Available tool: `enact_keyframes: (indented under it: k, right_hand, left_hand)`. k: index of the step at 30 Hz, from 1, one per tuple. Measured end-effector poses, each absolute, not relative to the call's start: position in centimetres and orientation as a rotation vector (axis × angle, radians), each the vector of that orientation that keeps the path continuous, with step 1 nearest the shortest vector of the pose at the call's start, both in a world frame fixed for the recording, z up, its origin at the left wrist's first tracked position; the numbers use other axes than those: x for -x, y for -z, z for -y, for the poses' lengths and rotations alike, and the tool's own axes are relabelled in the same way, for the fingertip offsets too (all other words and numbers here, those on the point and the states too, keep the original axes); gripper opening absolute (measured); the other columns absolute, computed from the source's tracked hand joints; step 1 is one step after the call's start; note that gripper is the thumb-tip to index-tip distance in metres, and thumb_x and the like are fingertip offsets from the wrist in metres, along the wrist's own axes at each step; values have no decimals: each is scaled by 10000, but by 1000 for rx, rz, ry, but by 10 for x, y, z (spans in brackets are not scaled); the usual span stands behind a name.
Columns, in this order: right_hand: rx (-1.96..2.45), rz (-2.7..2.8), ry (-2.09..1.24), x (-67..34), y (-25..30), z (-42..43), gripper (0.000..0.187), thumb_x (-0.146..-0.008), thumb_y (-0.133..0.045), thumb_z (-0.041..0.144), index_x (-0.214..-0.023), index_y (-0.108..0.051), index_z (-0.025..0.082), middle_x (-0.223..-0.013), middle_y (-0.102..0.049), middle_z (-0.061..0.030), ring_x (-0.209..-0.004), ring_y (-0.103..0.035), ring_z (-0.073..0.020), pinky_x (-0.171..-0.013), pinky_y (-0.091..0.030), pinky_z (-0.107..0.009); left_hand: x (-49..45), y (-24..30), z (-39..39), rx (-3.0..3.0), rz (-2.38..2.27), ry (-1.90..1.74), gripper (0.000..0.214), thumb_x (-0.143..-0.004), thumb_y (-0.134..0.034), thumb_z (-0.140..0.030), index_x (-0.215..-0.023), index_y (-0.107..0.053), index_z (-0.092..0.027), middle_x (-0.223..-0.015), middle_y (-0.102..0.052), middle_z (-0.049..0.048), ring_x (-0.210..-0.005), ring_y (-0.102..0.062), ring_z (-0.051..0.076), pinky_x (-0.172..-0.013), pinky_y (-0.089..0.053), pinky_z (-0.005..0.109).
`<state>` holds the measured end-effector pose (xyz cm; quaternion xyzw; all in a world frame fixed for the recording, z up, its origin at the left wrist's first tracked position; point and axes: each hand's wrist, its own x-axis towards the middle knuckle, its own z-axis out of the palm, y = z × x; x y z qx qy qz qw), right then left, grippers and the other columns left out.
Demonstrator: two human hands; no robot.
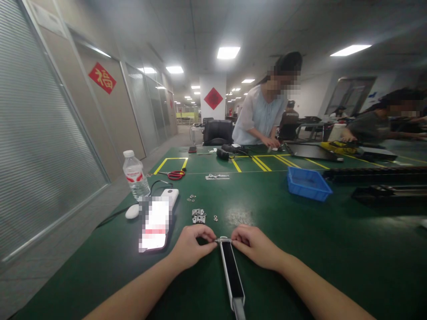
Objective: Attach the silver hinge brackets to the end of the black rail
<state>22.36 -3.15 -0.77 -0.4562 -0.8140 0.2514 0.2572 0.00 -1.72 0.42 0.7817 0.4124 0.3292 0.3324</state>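
Note:
A long narrow rail (231, 271) with a black face and silvery sides lies on the green table (300, 249), pointing away from me. My left hand (192, 245) and my right hand (254, 245) pinch the rail's far end from either side, fingers curled closed on it. Just beyond my left hand lie small metal brackets (199, 216) and a few loose nuts (191, 198).
A lit phone (155, 224) lies to the left, beside a white mouse (132, 211) and a water bottle (135, 174). Red scissors (175, 175) and a blue tray (308, 183) lie farther off. A person (262, 116) works at the table's far end; another sits at the right.

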Motion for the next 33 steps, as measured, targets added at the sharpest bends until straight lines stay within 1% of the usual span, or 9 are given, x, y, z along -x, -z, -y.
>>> enact_keyframes:
  k: [8,16,27,33]
  right_hand:
    - [1244,2213,-674,-223,7,32,82,-847,-555,152,-796,-617,168,-698,-504,14,-641,-471,-120,-590,-366,-219]
    - [1240,2218,-654,-223,5,32,84,-850,-554,149,-796,-616,169,-703,-511,13,-647,-474,-122,-597,-369,-222]
    - [1239,2227,-647,-222,5,32,91,-848,-550,151,-782,-610,170,-687,-511,14,-646,-480,-126,-597,-366,-225]
    - [1249,2222,-652,-222,5,32,85,-852,-551,154,-795,-613,169,-696,-513,13,-648,-481,-124,-599,-370,-221]
  left_hand:
    - [-1,-6,19,-2134,-1080,-854,73,-708,-666,-144,-771,-696,-165,-745,-709,7,-686,-653,133,-683,-515,239]
    - [-1,-3,18,-2189,-1011,-873,53,-737,-647,-162,-756,-696,-168,-757,-707,16,-698,-644,141,-680,-505,248]
    - [-2,0,17,-2223,-964,-921,45,-755,-671,-169,-747,-713,-184,-772,-722,10,-720,-659,145,-705,-509,243]
    - [-3,2,17,-2226,-943,-918,62,-777,-654,-181,-744,-706,-184,-768,-720,10,-720,-658,144,-699,-504,238]
